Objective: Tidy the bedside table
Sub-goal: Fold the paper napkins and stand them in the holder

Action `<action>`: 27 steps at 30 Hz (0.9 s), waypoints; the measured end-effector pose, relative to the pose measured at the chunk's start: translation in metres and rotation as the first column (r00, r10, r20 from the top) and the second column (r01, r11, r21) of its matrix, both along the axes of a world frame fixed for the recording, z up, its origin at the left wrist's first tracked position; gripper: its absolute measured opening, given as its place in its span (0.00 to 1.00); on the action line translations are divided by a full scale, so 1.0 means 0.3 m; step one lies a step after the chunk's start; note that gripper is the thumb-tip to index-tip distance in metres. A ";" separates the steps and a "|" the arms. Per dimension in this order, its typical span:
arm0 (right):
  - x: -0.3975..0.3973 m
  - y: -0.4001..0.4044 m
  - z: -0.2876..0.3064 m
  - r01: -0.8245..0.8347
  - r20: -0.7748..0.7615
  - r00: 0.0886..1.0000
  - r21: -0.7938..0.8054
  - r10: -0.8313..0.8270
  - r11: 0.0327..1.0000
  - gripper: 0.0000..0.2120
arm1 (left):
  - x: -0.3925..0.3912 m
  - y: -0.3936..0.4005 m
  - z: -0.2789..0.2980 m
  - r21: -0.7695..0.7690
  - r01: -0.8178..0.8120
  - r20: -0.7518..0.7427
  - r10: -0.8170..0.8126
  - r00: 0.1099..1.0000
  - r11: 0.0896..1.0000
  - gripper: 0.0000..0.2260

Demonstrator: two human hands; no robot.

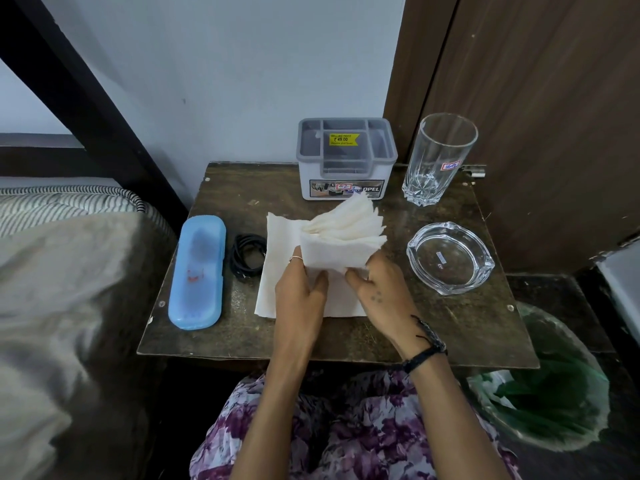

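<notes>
While both hands pinch a fanned stack of napkins [341, 237] at worktop [346, 334] centre, left hand [299, 292] grip is clamped on its lower-left edge & right hand [377, 285] grip on its lower-right corner. Stack sits over a flat napkin sheet [280, 268]. Blue case [197, 271] at 9 o'clock, black cable [247, 256] just beside it. Organiser box [346, 157] at 12, tall glass [438, 157] at 1, glass ashtray [450, 258] at 3.

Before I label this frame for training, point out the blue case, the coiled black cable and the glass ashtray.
blue case [197, 271]: head view, middle of its lid.
coiled black cable [247, 256]: head view, on the loops.
glass ashtray [450, 258]: head view, its flat base.
</notes>
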State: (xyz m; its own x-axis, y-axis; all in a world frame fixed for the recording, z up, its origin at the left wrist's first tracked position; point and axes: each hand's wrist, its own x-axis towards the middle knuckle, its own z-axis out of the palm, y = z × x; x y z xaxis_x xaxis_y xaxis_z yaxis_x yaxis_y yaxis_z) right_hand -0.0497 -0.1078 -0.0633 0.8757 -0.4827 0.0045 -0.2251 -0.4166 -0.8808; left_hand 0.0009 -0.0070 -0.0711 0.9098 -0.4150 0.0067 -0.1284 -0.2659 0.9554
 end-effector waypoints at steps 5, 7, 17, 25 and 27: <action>-0.008 0.003 0.013 0.061 0.021 0.998 0.098 -0.064 0.993 0.16 | -0.013 0.000 0.024 -0.050 -0.012 0.044 0.014 0.999 0.999 0.11; -0.007 0.003 0.021 0.088 0.055 0.994 0.130 -0.096 0.988 0.17 | -0.012 -0.003 0.040 -0.096 -0.032 0.052 0.037 0.998 0.995 0.10; 0.186 -0.145 0.187 0.165 0.254 0.953 0.028 -0.166 0.986 0.15 | 0.190 -0.146 0.210 -0.175 -0.038 0.253 0.083 0.964 0.984 0.04; 0.416 -0.312 0.182 0.329 0.267 0.925 -0.204 -0.271 0.922 0.10 | 0.455 -0.289 0.241 0.107 -0.021 0.440 -0.028 0.898 0.994 0.05; 0.435 -0.329 0.171 0.349 0.244 0.926 -0.266 -0.287 0.899 0.11 | 0.492 -0.304 0.232 0.114 -0.002 0.442 -0.049 0.896 0.993 0.06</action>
